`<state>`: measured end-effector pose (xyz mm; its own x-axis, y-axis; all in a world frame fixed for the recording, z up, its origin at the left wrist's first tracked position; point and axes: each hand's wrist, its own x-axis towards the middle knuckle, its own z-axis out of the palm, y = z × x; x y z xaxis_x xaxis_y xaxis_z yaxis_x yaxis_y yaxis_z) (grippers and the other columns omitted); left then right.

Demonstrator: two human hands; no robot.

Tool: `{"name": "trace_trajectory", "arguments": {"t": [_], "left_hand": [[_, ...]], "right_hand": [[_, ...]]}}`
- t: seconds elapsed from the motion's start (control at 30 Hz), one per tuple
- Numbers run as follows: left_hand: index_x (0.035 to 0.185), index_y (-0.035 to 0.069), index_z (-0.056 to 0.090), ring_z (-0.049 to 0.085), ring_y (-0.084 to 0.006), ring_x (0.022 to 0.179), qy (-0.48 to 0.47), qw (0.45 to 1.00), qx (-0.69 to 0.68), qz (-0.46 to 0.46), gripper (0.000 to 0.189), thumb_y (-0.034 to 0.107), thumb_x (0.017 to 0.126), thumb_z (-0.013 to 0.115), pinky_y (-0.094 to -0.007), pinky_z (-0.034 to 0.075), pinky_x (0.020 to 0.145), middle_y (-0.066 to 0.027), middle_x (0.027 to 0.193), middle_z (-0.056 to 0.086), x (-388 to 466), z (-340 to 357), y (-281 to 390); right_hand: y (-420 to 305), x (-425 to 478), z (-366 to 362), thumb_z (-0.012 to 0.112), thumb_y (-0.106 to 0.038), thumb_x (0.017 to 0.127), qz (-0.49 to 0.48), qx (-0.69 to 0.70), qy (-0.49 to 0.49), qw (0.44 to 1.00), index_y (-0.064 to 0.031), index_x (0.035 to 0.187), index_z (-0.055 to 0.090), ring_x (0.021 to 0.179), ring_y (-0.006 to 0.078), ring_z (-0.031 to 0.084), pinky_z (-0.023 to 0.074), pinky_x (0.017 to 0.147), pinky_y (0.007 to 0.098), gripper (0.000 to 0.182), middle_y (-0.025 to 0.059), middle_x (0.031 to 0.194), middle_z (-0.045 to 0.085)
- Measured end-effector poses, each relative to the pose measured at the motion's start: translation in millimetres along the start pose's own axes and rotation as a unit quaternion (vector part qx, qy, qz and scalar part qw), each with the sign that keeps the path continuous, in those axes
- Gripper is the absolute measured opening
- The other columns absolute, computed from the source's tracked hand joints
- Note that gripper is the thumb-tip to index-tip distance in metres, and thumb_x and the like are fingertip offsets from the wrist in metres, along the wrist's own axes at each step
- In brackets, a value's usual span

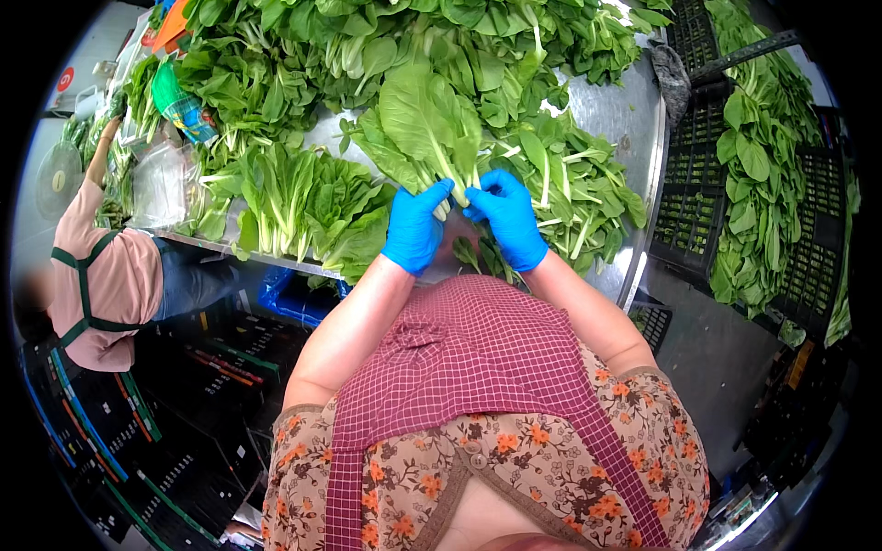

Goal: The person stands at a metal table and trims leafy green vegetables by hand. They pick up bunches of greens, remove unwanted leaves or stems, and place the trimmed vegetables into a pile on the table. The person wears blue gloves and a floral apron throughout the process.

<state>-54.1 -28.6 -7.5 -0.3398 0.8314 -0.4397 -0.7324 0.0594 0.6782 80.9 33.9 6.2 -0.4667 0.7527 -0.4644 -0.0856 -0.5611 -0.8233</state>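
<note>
Both of my hands wear blue gloves and meet at the base of a leafy green plant (424, 124), its broad leaves pointing away from me over the table. My left hand (417, 224) grips the pale stems, thumb on top. At the right side of the stem base, my right hand (506, 219) pinches with thumb and fingers; the glove hides exactly what lies between them. Left of my hands, a row of leafy green heads (303, 200) rests at the table edge. Loose leaves and cut stems (565, 193) lie in a pile to the right.
A large heap of greens (275, 82) covers the far side of the metal table (599, 110). Clear plastic bags (162, 182) lie at left, near a co-worker (103, 289). Black crates (689, 179) with greens stand right; more dark crates (165, 441) are stacked behind left.
</note>
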Motion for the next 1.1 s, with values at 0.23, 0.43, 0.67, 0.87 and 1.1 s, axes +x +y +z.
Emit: {"name": "trace_trajectory", "arguments": {"t": [0.23,0.43,0.67,0.87,1.1], "left_hand": [[0.124,0.0,0.048,0.06,-0.0206,0.096,-0.02,1.0,-0.003,0.0,0.039,-0.002,0.086,0.056,-0.0315,0.048,0.084,-0.0096,0.109,0.06,2,-1,1],[0.103,0.003,0.059,0.053,-0.0089,0.068,-0.013,0.996,0.092,0.012,0.02,0.005,0.084,0.063,-0.0225,0.04,0.059,-0.0012,0.08,0.06,-6,14,4],[0.107,0.001,0.057,0.057,-0.0139,0.072,-0.002,0.999,0.041,-0.012,0.023,0.001,0.084,0.061,-0.0264,0.046,0.065,-0.004,0.085,0.06,-6,14,-3],[0.107,0.0,0.058,0.06,-0.0142,0.072,0.009,0.986,0.166,-0.031,0.026,0.006,0.083,0.062,-0.0261,0.048,0.067,-0.0064,0.088,0.064,-4,4,11],[0.116,0.001,0.058,0.06,-0.0148,0.083,-0.141,0.941,0.273,-0.144,0.041,0.011,0.077,0.066,-0.025,0.048,0.074,-0.0056,0.099,0.064,-44,-10,40]], "right_hand": [[-1,1,2,0.065,-0.01,0.084,0.017,0.104,-0.027,0.994,-0.0029,0.102,0.055,0.072,0.0126,0.059,0.049,0.063,0.0242,0.022,0.0054,0.086,0.062],[3,-3,-8,0.067,-0.007,0.083,-0.001,0.047,-0.045,0.998,-0.0019,0.106,0.055,0.073,0.0132,0.059,0.0478,0.064,0.0246,0.027,0.0058,0.089,0.062],[13,-18,-25,0.068,-0.005,0.082,-0.079,0.005,-0.024,0.997,-0.0015,0.092,0.06,0.069,0.0144,0.059,0.0481,0.065,0.0263,0.013,0.0063,0.079,0.062],[26,-9,-58,0.061,-0.022,0.09,-0.054,0.137,0.099,0.984,-0.0044,0.093,0.062,0.068,0.0136,0.056,0.0483,0.068,0.0297,0.017,0.0034,0.079,0.061],[28,-6,-83,0.058,-0.032,0.092,0.114,0.199,0.023,0.973,-0.0088,0.112,0.06,0.075,0.0164,0.058,0.0475,0.071,0.0306,0.031,0.0039,0.089,0.061]]}}
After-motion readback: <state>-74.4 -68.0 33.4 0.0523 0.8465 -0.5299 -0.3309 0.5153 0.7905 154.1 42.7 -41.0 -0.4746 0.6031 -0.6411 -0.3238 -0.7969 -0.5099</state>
